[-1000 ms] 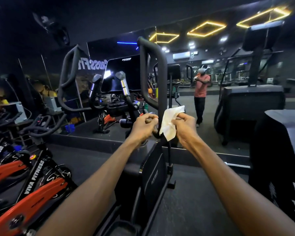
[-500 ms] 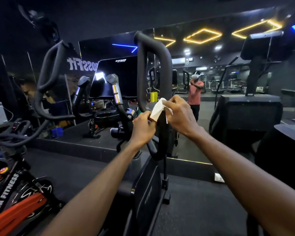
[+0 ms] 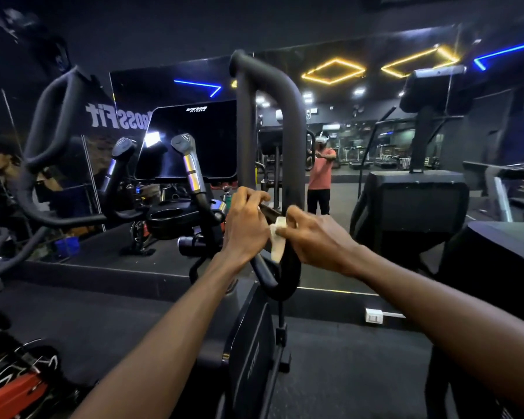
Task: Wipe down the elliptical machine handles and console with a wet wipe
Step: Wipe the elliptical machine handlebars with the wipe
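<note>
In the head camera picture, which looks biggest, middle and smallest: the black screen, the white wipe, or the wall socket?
1. Black screen, by far the biggest.
2. White wipe, mostly hidden by the right hand.
3. Wall socket, smallest, though it sits farther away.

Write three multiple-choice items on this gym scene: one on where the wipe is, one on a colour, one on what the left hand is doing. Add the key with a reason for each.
1. Where is the wet wipe?
A. On the floor
B. Against the looped handle, under the right hand
C. On the console screen

2. What colour are the diamond ceiling lights?
A. Yellow
B. Green
C. Red

3. What is the left hand doing?
A. Hanging idle
B. Pressing the screen
C. Gripping the handle's lower bar

Key: 1 B, the white wipe shows between the right hand's fingers and the handle; 2 A, the outlines glow yellow; 3 C, its fingers curl over the bar.
</note>
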{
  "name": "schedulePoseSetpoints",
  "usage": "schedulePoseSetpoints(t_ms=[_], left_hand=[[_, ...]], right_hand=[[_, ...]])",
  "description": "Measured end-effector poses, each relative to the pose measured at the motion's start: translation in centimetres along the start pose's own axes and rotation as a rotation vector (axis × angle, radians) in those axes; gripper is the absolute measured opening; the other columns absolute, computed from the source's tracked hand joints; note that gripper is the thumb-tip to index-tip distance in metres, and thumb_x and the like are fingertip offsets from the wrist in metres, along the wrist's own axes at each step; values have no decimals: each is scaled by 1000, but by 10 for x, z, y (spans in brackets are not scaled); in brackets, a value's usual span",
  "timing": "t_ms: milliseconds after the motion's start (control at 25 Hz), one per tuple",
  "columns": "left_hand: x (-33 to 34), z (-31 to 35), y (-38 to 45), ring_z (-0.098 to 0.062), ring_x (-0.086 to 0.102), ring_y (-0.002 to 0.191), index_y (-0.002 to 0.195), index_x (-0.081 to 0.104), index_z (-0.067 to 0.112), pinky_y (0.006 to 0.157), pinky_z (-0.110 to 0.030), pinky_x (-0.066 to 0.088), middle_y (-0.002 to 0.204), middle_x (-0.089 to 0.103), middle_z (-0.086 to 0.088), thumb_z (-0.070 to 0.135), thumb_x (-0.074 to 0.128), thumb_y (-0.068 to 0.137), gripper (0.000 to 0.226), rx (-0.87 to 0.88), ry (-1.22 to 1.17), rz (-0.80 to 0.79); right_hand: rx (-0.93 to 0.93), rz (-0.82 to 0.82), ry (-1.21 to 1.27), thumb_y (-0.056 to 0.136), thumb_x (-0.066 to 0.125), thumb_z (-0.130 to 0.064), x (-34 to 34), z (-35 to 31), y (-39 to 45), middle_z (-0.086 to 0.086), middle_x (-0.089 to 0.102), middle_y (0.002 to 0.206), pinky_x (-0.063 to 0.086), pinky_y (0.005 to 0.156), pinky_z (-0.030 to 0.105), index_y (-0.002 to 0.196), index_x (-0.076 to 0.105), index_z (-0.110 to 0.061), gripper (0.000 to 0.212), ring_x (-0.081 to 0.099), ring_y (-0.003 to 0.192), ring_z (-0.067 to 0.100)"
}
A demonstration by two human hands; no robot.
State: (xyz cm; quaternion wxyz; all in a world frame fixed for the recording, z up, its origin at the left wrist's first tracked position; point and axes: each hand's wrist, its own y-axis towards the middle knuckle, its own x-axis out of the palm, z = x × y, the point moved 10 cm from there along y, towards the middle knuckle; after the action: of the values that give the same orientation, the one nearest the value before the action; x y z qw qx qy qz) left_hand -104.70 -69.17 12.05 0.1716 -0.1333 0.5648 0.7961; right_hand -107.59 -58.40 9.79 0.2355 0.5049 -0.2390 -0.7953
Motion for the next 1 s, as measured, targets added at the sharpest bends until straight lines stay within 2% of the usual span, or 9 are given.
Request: schedulePoseSetpoints(t_ms=[80, 200, 320, 400, 480, 640, 800, 920, 1000], left_hand=[[1, -1, 3, -25, 52, 99, 105, 66, 8, 85, -44, 50, 103, 53, -7, 13, 33, 82, 41, 20, 43, -17], [3, 0, 7, -25, 52, 100, 104, 68, 6, 83, -41, 50, 102, 55, -8, 21, 27, 84, 48, 23, 76, -29], [3, -1, 7, -26, 52, 99, 102, 67, 7, 83, -44, 50, 102, 55, -8, 7, 38, 85, 34, 30, 75, -30], [5, -1, 8, -25, 52, 99, 102, 67, 8, 82, -44, 51, 102, 55, -7, 0, 44, 85, 30, 36, 83, -34], [5, 1, 8, -26, 52, 98, 102, 68, 8, 82, -43, 50, 102, 56, -8, -3, 46, 84, 30, 39, 85, -38], [4, 4, 9, -26, 52, 98, 101, 68, 8, 85, -42, 50, 102, 56, -8, -3, 47, 84, 30, 50, 99, -39], [6, 5, 9, -26, 51, 99, 102, 69, 8, 86, -42, 50, 103, 55, -8, -1, 47, 84, 30, 64, 121, -57], [8, 4, 10, -25, 50, 101, 104, 68, 9, 87, -43, 50, 105, 55, -7, 1, 47, 86, 29, 60, 144, -77], [8, 4, 11, -25, 50, 102, 104, 69, 9, 88, -43, 49, 106, 55, -7, 2, 48, 87, 28, 66, 155, -73]], right_hand=[[83, 4, -24, 89, 59, -13, -2, 13, 1, 8, 49, 92, 40, 44, 30, 100, 67, -11, 14, 55, 61, 23], [297, 245, 130, 86, 65, -4, -25, 42, 4, 13, 53, 99, 51, 52, 32, 105, 71, -7, 20, 59, 65, 28], [64, 71, 69, 87, 63, -5, 9, -5, -8, 17, 53, 112, 57, 63, 32, 96, 70, 1, 12, 62, 78, 28], [132, 104, 138, 89, 62, -12, 7, 0, -11, 16, 52, 113, 57, 66, 31, 92, 68, 0, 14, 60, 79, 25], [235, 265, 170, 90, 66, -18, -7, 14, -15, 15, 50, 113, 52, 68, 23, 90, 68, -1, 18, 57, 79, 20], [14, 106, 64, 91, 62, -5, 22, -17, -26, 24, 49, 118, 57, 67, 27, 87, 63, 1, 7, 59, 86, 29], [294, 374, 208, 90, 64, -1, -3, 21, -33, 23, 47, 116, 60, 72, 32, 98, 66, 1, 8, 61, 85, 32], [144, 280, 159, 90, 62, 2, 17, -5, -39, 22, 49, 114, 58, 76, 27, 105, 65, 1, 16, 59, 85, 28], [275, 350, 264, 90, 61, 4, 19, 10, -45, 17, 48, 110, 51, 78, 15, 106, 63, 0, 17, 53, 84, 18]])
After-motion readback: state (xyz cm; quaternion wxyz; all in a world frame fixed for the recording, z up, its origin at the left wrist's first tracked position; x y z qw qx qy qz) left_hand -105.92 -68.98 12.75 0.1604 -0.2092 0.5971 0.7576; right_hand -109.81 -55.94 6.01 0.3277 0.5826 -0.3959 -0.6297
